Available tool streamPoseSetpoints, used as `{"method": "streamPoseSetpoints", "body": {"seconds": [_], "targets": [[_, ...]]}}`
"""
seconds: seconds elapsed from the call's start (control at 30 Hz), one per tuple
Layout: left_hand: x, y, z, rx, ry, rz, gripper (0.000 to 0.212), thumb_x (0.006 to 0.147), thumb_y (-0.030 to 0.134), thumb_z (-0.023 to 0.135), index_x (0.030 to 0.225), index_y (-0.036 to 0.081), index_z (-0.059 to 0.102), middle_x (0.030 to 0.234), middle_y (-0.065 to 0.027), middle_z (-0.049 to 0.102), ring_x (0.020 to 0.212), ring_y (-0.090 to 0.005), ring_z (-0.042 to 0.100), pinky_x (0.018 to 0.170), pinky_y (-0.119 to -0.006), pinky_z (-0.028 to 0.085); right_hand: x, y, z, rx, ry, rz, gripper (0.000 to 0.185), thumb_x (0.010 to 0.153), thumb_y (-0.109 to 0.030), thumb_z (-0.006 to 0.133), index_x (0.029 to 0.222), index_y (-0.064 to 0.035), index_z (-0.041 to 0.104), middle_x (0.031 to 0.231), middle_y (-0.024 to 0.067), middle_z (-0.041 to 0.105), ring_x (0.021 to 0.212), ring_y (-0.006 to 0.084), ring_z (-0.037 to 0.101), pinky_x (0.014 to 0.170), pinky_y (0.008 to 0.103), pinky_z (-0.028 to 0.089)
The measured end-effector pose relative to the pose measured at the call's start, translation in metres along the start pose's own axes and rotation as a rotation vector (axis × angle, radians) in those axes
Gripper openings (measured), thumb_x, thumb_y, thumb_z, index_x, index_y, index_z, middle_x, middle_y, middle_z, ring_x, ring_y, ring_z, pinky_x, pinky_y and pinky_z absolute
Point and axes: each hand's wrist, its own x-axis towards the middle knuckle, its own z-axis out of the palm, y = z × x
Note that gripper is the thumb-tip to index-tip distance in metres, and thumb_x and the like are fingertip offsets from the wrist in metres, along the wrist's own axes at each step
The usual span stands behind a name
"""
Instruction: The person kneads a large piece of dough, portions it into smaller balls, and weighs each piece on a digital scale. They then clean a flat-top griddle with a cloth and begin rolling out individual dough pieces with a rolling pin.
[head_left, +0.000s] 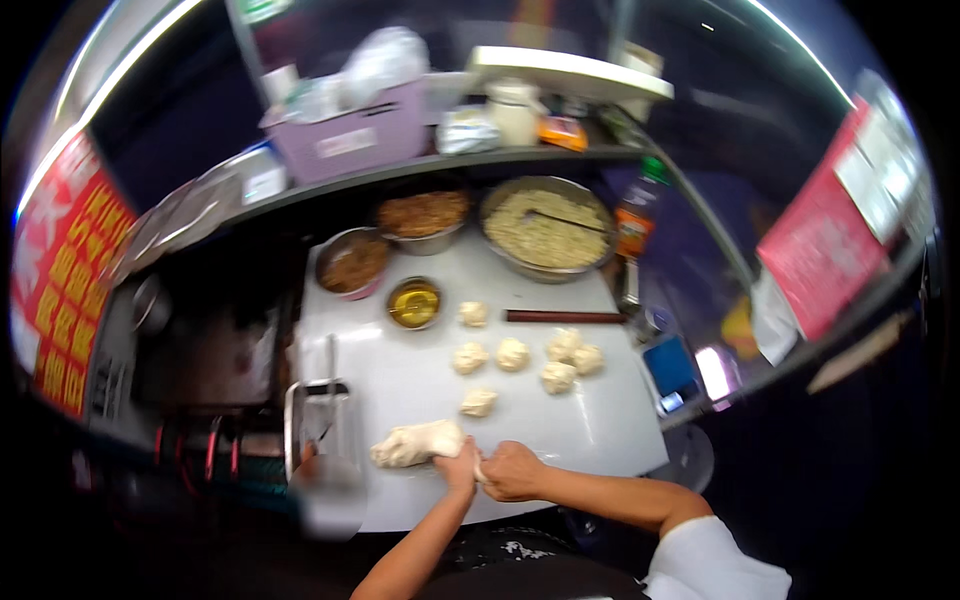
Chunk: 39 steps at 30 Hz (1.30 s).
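Note:
A long lump of pale dough (416, 444) lies near the front edge of the white work board (405, 495). My left hand (458, 471) grips its right end. Close beside it, my right hand (513, 472) is closed around the dough's tip, and a short strip of dough shows between the two hands. Beyond them sit several dough pieces: a single ball (478, 403) nearest the hands, others such as a ball (512, 354) in the middle, and a cluster (574, 352) on the right whose pieces touch.
Behind the dough stand a bowl of yellow oil (414, 304), two bowls of brown filling (352, 261) (424, 214) and a large bowl of pale shredded filling (551, 225). A dark rolling stick (564, 316) lies on the board. A metal tray (326, 420) is at left, a bottle (637, 210) at right.

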Motion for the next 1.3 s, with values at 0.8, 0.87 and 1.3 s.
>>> {"method": "streamPoseSetpoints", "body": {"seconds": [0.8, 0.87, 1.3], "targets": [[-0.002, 0.013, -0.028, -0.394, -0.158, -0.984, 0.055, 0.09, 0.036, 0.054, 0.134, 0.01, 0.033, 0.132, -0.0176, 0.038, 0.119, -0.0388, 0.044, 0.098, -0.052, 0.039, -0.201, 0.282, -0.065, -0.057, 0.429, 1.162, 0.075, 0.071, -0.031, 0.073, 0.134, -0.0044, 0.042, 0.141, 0.0261, 0.031, 0.127, 0.0459, 0.032, 0.105, 0.0478, 0.031], [-0.003, 0.019, -0.029, -0.286, -0.114, -0.996, 0.056, 0.092, 0.031, 0.05, 0.138, 0.011, 0.026, 0.137, -0.0184, 0.035, 0.124, -0.0406, 0.041, 0.1, -0.055, 0.037, -0.193, 0.262, -0.08, -0.045, 0.581, 1.1, 0.069, 0.07, -0.024, 0.074, 0.129, -0.002, 0.047, 0.138, 0.0262, 0.037, 0.126, 0.045, 0.035, 0.105, 0.0474, 0.031], [-0.008, 0.015, -0.047, -0.001, -0.243, -0.881, 0.038, 0.092, 0.029, 0.043, 0.126, 0.012, 0.042, 0.137, -0.0051, 0.043, 0.124, -0.0335, 0.04, 0.101, -0.065, 0.025, -0.027, 0.015, 0.101, 0.69, 0.227, 0.434, 0.046, 0.081, -0.017, 0.062, 0.124, -0.0071, 0.049, 0.126, 0.0186, 0.048, 0.096, 0.037, 0.059, 0.086, 0.0427, 0.049]]}}
